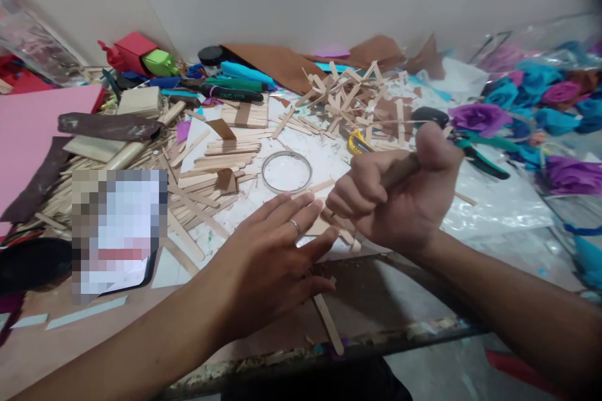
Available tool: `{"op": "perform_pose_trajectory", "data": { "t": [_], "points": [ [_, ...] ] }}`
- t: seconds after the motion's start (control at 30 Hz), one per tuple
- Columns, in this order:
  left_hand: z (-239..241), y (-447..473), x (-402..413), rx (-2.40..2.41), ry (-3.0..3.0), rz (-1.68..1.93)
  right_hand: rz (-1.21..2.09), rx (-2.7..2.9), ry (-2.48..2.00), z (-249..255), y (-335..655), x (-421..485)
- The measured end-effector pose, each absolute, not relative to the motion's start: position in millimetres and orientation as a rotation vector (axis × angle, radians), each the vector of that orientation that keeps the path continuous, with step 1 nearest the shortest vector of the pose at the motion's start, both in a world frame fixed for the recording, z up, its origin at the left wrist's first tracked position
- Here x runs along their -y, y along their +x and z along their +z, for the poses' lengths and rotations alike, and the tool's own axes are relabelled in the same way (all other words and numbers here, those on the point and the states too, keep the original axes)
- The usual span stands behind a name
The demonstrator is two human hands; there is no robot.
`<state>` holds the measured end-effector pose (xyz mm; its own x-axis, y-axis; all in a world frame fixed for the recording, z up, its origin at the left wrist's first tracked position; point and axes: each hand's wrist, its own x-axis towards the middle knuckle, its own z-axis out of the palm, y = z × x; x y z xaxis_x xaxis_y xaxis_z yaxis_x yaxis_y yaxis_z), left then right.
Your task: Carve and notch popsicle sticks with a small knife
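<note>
My left hand [277,247] lies palm down near the table's front edge, its fingers stretched out and apart, with a ring on one of them. A wooden craft stick [329,326] sticks out from beneath it toward the front edge. My right hand [404,194] is curled around a brownish, slim-handled tool [399,170]; its tip is mostly hidden, so I cannot tell its kind. Below and between the hands lie more craft sticks [345,229], partly covered by my fingers. Just beyond my left fingertips rests a round metal ring [286,172].
Stacked craft sticks [230,156] and a loose heap of sticks [348,97] lie behind. A blurred phone [125,232] is at left. Green-handled pliers [489,156], a yellow cutter [360,142] and paper flowers [480,119] are at right. Brown paper [273,62] lies along the wall.
</note>
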<state>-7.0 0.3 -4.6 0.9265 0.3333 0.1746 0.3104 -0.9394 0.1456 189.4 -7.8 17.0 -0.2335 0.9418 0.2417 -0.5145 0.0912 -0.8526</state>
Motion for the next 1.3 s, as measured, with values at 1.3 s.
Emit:
{"op": "perform_pose_trajectory", "data": {
  "t": [1.3],
  "points": [
    [-17, -6, 6, -0.582, 2.906, 0.427, 1.612, 0.859, -0.586, 11, 211, -7]
  ]
}}
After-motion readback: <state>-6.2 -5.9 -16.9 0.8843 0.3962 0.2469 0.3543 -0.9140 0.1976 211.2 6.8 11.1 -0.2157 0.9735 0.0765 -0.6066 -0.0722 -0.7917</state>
